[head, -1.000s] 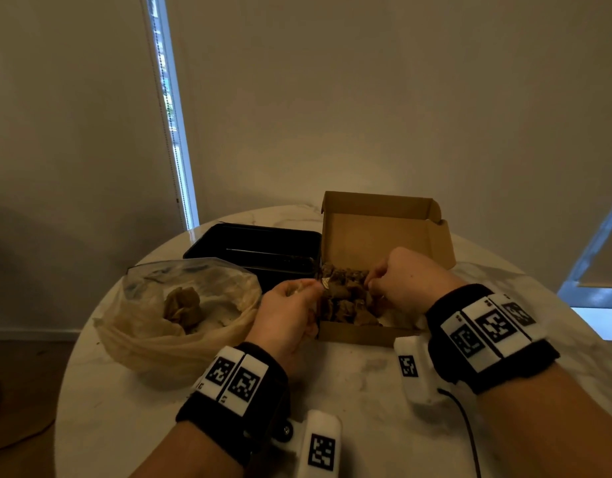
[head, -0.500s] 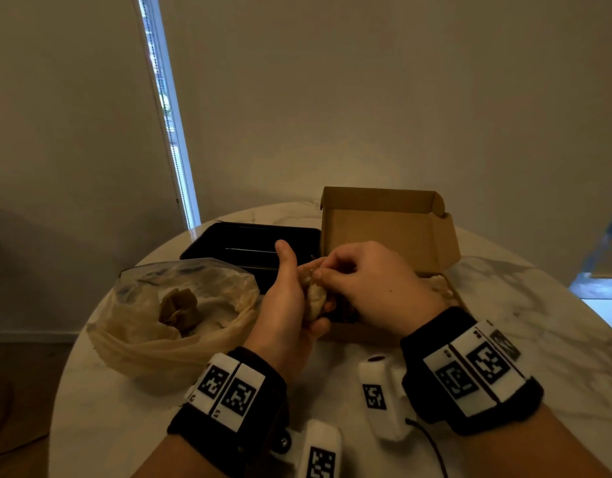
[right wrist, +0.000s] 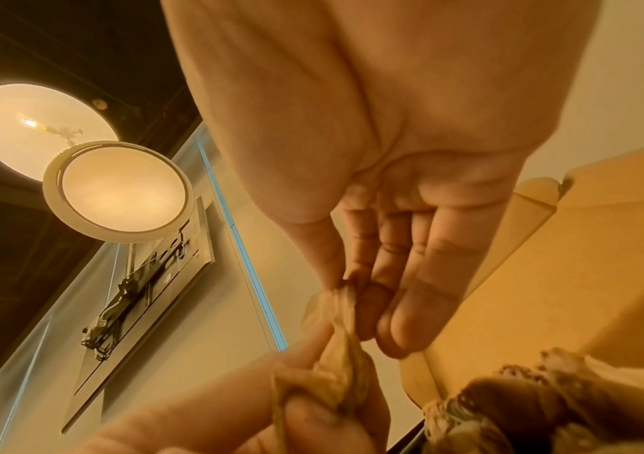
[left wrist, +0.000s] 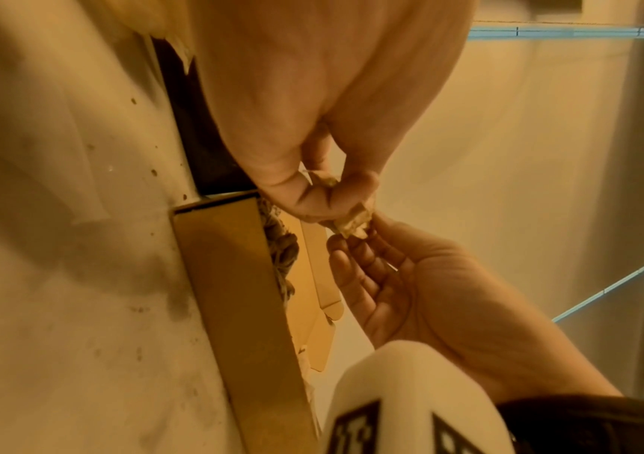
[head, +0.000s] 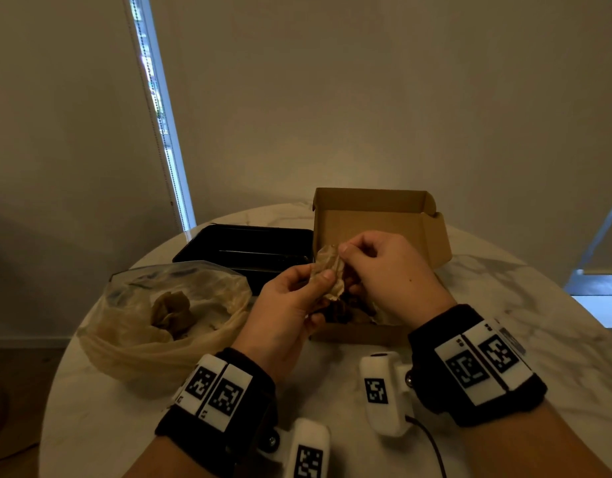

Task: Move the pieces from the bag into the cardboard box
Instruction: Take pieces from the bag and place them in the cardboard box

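Both hands hold one crumpled tan piece (head: 327,274) just above the front left corner of the open cardboard box (head: 380,219). My left hand (head: 297,298) grips its lower part, and my right hand (head: 373,267) pinches its top edge between thumb and forefinger. The wrist views show the same tan piece (right wrist: 337,362) (left wrist: 353,224) held between the two hands. Darker brown pieces (head: 342,308) lie inside the box under the hands. The clear plastic bag (head: 153,322) lies open at the left with one brown piece (head: 172,310) in it.
A black tray (head: 249,246) sits behind the bag, against the box's left side. Everything rests on a round white marble table (head: 504,291) whose edge curves close by on the left and right. A wall stands behind.
The hands rose from inside the box, bringing up a tan piece. It is now spread wider between them, with the right hand pinching its top.
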`<act>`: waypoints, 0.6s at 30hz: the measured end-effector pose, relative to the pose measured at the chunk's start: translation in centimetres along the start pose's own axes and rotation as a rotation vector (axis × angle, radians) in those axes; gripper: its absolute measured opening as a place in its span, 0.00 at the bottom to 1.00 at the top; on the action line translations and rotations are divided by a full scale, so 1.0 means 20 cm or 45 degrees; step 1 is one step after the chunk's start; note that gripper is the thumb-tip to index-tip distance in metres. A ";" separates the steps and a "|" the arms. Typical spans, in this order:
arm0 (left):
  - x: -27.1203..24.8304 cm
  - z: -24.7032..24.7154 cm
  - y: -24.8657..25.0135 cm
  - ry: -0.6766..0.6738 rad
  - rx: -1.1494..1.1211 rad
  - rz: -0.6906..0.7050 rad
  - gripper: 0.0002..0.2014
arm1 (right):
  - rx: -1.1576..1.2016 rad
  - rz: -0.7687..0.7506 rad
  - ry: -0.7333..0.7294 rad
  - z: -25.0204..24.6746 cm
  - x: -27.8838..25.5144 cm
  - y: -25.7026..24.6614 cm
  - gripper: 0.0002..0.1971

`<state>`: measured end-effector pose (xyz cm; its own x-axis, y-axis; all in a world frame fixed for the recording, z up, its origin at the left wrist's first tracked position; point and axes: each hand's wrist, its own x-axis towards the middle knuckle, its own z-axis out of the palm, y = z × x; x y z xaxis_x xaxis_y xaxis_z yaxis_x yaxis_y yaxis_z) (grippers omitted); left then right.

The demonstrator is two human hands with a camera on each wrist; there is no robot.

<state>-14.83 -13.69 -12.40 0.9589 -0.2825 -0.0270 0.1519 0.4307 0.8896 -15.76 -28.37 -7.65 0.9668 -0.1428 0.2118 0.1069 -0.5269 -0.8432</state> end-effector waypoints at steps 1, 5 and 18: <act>0.00 0.00 0.00 -0.004 0.012 0.007 0.15 | -0.004 -0.001 -0.016 0.00 0.00 0.00 0.07; 0.00 0.00 0.00 -0.004 0.037 0.026 0.15 | 0.118 0.015 -0.032 -0.01 -0.01 -0.01 0.02; 0.02 -0.02 0.00 0.121 0.025 0.048 0.10 | -0.210 0.159 0.046 -0.23 -0.02 0.03 0.02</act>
<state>-14.30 -13.47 -12.65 0.9824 -0.1834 -0.0356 0.1114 0.4224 0.8995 -17.12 -32.55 -5.88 0.9610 -0.2438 0.1304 -0.0558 -0.6329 -0.7722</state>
